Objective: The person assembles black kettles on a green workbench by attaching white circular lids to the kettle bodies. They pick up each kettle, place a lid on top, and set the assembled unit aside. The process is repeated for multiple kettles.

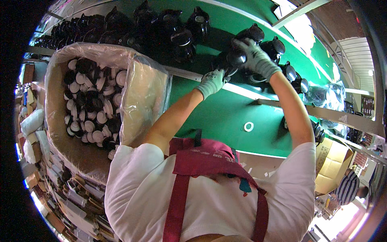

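Both my hands wear pale grey knitted gloves and meet at one glossy black pot (236, 58), tilted at the edge of the green bench. My left hand (213, 82) is closed at its near left side, where a handle seems to be; the dark surfaces blur together. My right hand (254, 57) curls over the pot from the right, its fingertips partly lost against the black. Right behind that hand stands another black pot (254, 33). More black pots (275, 48) line the bench to the right.
Left of me stands a plastic-lined carton (139, 105) filled with white and black lids (94, 117). Rows of black pots (115, 20) run along the bench at far left. A white ring (248, 126) lies on the green surface (209, 117). A person in stripes (347, 188) is at lower right.
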### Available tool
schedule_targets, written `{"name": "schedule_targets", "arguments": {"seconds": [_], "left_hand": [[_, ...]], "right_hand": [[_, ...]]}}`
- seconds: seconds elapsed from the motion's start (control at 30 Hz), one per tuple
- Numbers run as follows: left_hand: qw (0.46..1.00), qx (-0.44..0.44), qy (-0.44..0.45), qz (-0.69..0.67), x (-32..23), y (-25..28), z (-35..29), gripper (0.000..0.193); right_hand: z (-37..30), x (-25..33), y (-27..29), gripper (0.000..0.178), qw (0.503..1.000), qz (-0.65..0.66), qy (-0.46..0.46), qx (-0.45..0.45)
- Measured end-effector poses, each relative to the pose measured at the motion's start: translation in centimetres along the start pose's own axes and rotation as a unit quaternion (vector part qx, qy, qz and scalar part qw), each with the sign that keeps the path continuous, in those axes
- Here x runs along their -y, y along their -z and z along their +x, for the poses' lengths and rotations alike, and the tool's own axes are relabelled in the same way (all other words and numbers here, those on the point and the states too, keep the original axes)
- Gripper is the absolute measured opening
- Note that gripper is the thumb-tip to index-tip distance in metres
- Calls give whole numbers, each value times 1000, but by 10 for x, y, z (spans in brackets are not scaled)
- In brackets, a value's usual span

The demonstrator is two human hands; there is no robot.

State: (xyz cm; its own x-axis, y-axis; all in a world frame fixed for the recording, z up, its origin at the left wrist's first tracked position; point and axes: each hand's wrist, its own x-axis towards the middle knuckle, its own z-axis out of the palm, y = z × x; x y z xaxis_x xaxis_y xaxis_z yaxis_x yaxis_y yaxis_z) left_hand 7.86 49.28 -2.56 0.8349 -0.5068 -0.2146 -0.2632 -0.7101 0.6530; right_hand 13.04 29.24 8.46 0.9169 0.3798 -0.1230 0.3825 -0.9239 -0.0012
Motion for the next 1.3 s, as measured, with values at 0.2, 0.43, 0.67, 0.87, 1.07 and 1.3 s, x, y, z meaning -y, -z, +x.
{"name": "schedule_targets", "arguments": {"seconds": [0.2,0.43,0.67,0.87,1.07,1.3], "left_hand": [[976,-71,-129,-160,60,-75,23,38],[993,-53,-104,27,37,-47,16,34],[991,-49,-123,3,31,-43,18,40],[992,-54,-101,-50,5,-20,2,40],[999,-36,-28,23,-1,-15,0,45],[1000,6,3,28,-5,-12,4,45]], "right_hand": [[0,39,-3,95,998,-8,-15,63],[-10,23,-5,103,994,46,-35,95],[-2,19,-14,98,994,-11,59,87],[-19,28,-3,91,997,74,-8,23],[-1,20,-13,104,997,-25,27,67],[19,24,-1,101,977,-59,-83,189]]}}
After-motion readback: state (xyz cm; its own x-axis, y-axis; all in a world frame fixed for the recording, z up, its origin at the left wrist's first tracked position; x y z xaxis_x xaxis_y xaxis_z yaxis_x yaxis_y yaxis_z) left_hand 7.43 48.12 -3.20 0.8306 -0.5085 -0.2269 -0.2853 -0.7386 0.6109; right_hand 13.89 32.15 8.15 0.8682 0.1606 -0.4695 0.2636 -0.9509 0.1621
